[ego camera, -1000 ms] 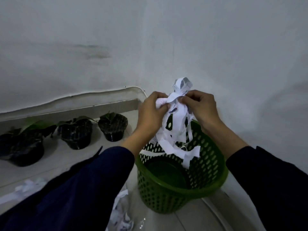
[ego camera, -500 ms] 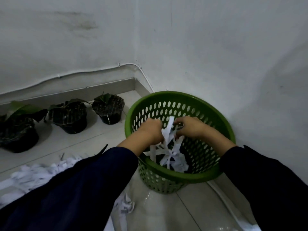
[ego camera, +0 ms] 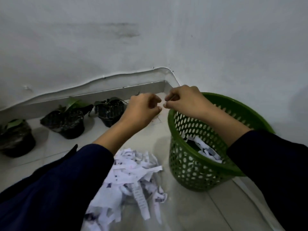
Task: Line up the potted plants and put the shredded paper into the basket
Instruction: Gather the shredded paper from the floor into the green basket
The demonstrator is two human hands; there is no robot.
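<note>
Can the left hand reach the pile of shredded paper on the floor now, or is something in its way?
Probably yes. The left hand is empty, its fingers loosely curled, and the paper pile lies on the open floor below its forearm, left of the basket. Nothing stands between them.

The round green perforated plastic basket (ego camera: pixel 196 157) stands in the corner, just beside the right-hand white wall (ego camera: pixel 241 47), so that side gives little passage. Its mouth is open from above, crossed only by the right forearm. Left of it, a loose heap of white shredded paper strips (ego camera: pixel 133 177) covers the pale tiled floor (ego camera: pixel 191 212). Three black potted plants (ego camera: pixel 66 120) line the back skirting, with bare tile between them and the heap. The floor nearest the camera, right of the heap, lies free.
</note>
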